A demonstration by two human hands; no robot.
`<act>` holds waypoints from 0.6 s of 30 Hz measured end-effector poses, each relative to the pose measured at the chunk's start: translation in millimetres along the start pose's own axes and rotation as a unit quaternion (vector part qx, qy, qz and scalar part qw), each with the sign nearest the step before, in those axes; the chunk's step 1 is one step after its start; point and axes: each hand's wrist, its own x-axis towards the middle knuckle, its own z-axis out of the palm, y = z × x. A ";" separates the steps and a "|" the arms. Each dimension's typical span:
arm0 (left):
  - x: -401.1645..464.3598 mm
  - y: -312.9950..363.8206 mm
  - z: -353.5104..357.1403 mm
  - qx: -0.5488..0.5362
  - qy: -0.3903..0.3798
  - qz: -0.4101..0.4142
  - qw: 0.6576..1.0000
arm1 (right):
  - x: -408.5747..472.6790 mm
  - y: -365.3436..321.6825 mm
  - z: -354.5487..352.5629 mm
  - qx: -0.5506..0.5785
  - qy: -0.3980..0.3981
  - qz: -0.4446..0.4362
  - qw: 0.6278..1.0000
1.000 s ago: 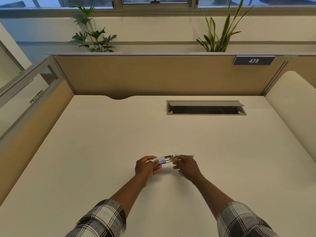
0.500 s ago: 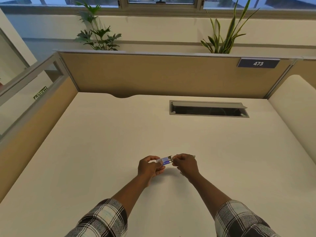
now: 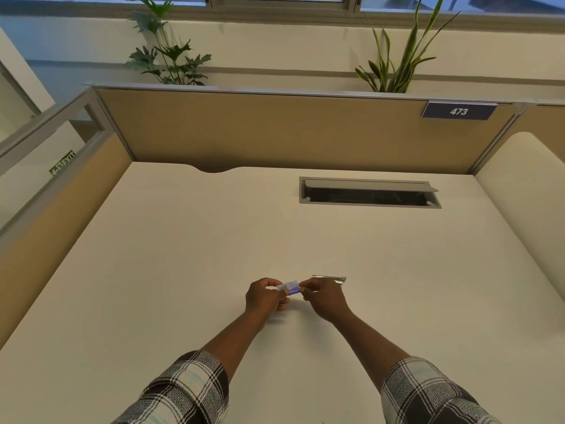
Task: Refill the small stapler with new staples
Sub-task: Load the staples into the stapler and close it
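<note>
Stapler [image 3: 290,288] sits right between both hands, held up just above the desk [image 3: 183,270], near its front middle. It is small, clear with a blue patch, and its long axis runs left to right, tilted a little so the right end sits higher. Which end is the nose is too small to tell.

Left hand [image 3: 265,296] curls round the stapler's left end, thumb on top, fingers tucked beneath: a firm pinch. Right hand [image 3: 324,296] meets it from the other side, fingertips [image 3: 305,286] closed on the right end. So both hands are pinching the same little body, knuckles almost touching.

Just past the right hand, a thin shiny strip [image 3: 329,278] lies flat on the desk, also running left to right; whether it is staples or a wrapper I cannot tell.

Plaid sleeves [image 3: 183,390] frame the bottom. Farther back, a cable hatch [image 3: 370,192] stands open in the desk, a tan partition [image 3: 275,130] carries a plate [image 3: 458,111] reading 473, and two plants [image 3: 168,56] rise behind it.
</note>
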 end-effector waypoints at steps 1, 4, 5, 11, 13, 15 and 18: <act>3.9 1.5 0.7 0.026 0.010 0.005 1.000 | 0.1 2.5 -2.3 -0.036 -0.003 -0.004 0.999; 17.8 8.1 -1.1 0.093 0.026 0.021 0.995 | -0.4 13.7 -12.4 -0.127 -0.003 -0.004 0.992; 23.7 10.3 -1.5 0.116 0.027 0.029 0.992 | -0.9 18.0 -17.4 -0.144 0.002 0.002 0.990; 50.3 16.0 0.3 0.245 0.016 0.076 0.966 | 8.4 39.2 -47.7 -0.214 0.056 0.021 0.975; 55.6 16.2 1.4 0.272 0.015 0.076 0.959 | 17.6 45.2 -53.3 -0.207 0.071 0.029 0.975; 57.1 18.7 1.3 0.285 0.016 0.067 0.956 | 24.3 49.1 -56.0 -0.196 0.080 0.029 0.977; 57.2 28.8 5.5 0.367 0.033 0.058 0.928 | 33.1 54.2 -56.6 -0.193 0.072 0.032 0.978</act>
